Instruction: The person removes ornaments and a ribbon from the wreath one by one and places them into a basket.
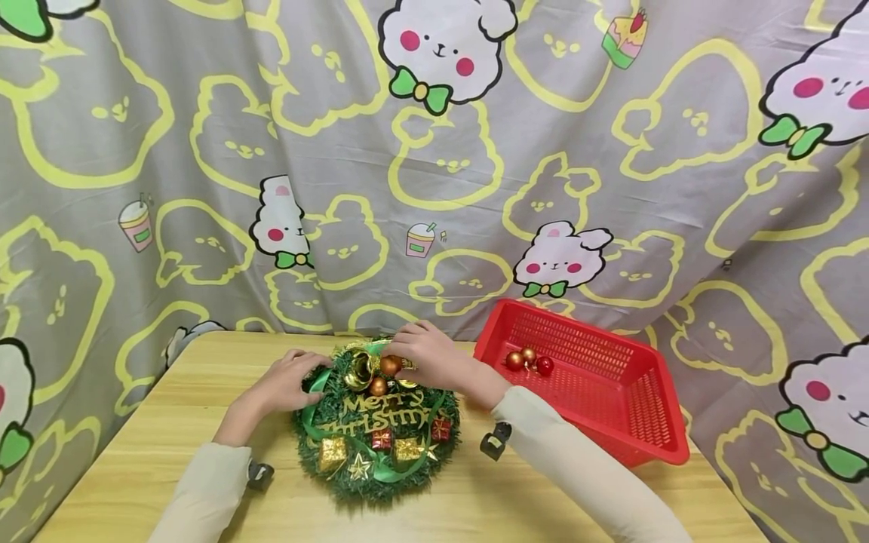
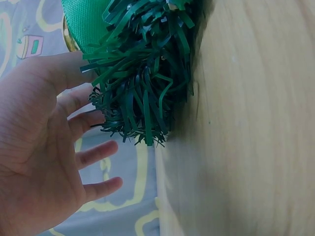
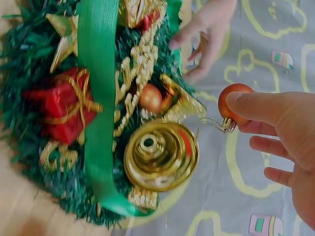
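A green tinsel Christmas wreath (image 1: pixel 349 490) lies on the table, with a gold "Merry Christmas" sign (image 1: pixel 390 422), green ribbon (image 3: pixel 98 98), small gift boxes (image 3: pixel 66 108) and gold bells (image 3: pixel 162 157). Between thumb and fingers, my right hand (image 1: pixel 434 358) pinches a copper-orange bauble (image 3: pixel 229 91) over the wreath's top; a thin gold loop hangs from its cap. Another copper bauble (image 3: pixel 150 98) sits among the decorations beside the bells. My left hand (image 2: pixel 44 132) is at the wreath's upper left edge, fingers loosely spread; its thumb and forefinger tips are partly hidden by the tinsel.
To the right stands a red perforated plastic basket (image 1: pixel 668 411) holding a few baubles (image 1: pixel 514 361). A patterned curtain (image 1: pixel 448 226) hangs behind the wooden table (image 1: pixel 197 377). Small black devices (image 1: pixel 495 441) are at both wrists.
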`<state>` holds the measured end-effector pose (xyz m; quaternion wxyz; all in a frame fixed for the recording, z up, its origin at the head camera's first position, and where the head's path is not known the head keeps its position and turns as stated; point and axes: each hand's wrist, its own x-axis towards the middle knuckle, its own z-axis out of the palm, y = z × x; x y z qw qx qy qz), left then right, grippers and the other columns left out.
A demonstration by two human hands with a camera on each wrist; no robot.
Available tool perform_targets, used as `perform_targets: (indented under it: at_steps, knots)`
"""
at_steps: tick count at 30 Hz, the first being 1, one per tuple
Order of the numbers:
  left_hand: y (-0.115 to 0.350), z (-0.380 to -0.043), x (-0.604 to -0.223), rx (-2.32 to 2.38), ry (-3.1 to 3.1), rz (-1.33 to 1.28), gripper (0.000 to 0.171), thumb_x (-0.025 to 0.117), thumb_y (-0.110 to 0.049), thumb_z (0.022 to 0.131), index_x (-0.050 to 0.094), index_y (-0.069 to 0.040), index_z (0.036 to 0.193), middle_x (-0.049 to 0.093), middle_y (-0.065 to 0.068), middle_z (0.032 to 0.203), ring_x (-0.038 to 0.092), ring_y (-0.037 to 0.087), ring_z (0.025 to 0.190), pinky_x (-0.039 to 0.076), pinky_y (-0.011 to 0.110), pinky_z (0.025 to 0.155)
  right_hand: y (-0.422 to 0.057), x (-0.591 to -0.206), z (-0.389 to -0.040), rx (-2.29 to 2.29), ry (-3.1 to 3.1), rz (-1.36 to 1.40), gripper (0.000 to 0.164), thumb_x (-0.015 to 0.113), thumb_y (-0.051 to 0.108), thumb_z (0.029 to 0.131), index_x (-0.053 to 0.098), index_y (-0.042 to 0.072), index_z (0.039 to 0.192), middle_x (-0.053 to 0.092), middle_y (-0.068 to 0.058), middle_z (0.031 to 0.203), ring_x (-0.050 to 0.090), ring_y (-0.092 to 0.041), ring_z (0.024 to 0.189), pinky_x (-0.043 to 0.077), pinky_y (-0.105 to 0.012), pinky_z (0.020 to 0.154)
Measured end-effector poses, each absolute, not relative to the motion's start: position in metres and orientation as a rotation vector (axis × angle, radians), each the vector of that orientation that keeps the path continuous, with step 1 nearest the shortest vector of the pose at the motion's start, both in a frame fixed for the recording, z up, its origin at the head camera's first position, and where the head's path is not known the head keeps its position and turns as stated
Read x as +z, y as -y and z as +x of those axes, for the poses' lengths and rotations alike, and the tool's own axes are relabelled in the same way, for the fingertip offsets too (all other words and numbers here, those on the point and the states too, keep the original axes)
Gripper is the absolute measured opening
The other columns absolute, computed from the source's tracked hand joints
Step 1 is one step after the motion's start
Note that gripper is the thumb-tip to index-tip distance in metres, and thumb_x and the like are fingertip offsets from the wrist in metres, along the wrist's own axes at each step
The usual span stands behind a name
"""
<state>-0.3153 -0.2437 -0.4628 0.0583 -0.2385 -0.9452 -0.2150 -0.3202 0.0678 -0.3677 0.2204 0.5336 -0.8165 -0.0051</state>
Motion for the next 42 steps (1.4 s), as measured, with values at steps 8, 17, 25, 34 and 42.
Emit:
perform_targets:
  at_steps: [8, 17, 25, 34, 42]
  knots:
    - [0.244, -0.315, -0.463, -0.656, 2.868, -0.720, 0.050, 0.079, -0.016, 0.086, 0.062, -0.013, 0.133, 0.061, 0.014, 0.140, 0.046, 0.046, 0.132, 0.037, 0.074, 0.104, -0.102, -0.357, -0.326, 0.126, 2.275, 1.406, 0.035, 0.085, 0.022, 0.083, 0.074, 0.015, 0.116, 0.074, 0.001, 0.109, 0.064, -0.020, 0.107, 0.051, -0.042, 0.097]
    - [0.243, -0.313, -0.460, -0.652, 2.868, -0.719, 0.050, 0.079, -0.016, 0.086, 0.062, -0.014, 0.132, 0.061, 0.013, 0.140, 0.046, 0.046, 0.131, 0.037, 0.074, 0.104, -0.146, -0.346, -0.336, 0.235, 2.361, 1.239, 0.036, 0.087, 0.018, 0.081, 0.075, 0.014, 0.115, 0.074, 0.000, 0.109, 0.063, -0.025, 0.111, 0.049, -0.048, 0.101]
    - [0.243, -0.313, -0.462, -0.648, 2.865, -0.721, 0.049, 0.079, -0.016, 0.086, 0.062, -0.013, 0.131, 0.062, 0.014, 0.139, 0.046, 0.046, 0.131, 0.038, 0.072, 0.104, -0.190, -0.335, -0.343, 0.309, 2.442, 1.074, 0.039, 0.087, 0.019, 0.082, 0.075, 0.011, 0.118, 0.075, -0.003, 0.112, 0.062, -0.026, 0.107, 0.049, -0.049, 0.097]
    - [0.243, -0.312, -0.462, -0.653, 2.869, -0.712, 0.049, 0.079, -0.017, 0.086, 0.062, -0.014, 0.132, 0.061, 0.014, 0.140, 0.045, 0.045, 0.132, 0.037, 0.074, 0.104, -0.232, -0.331, -0.354, 0.291, 2.475, 0.975, 0.038, 0.087, 0.014, 0.080, 0.074, 0.007, 0.115, 0.074, -0.008, 0.109, 0.064, -0.029, 0.101, 0.050, -0.049, 0.088]
    - [0.243, -0.314, -0.463, -0.654, 2.869, -0.716, 0.049, 0.079, -0.016, 0.086, 0.062, -0.014, 0.132, 0.061, 0.014, 0.140, 0.045, 0.045, 0.132, 0.036, 0.074, 0.104, -0.257, -0.326, -0.358, 0.315, 2.574, 0.870, 0.040, 0.085, 0.013, 0.082, 0.073, 0.005, 0.120, 0.075, -0.010, 0.113, 0.063, -0.029, 0.102, 0.053, -0.049, 0.089]
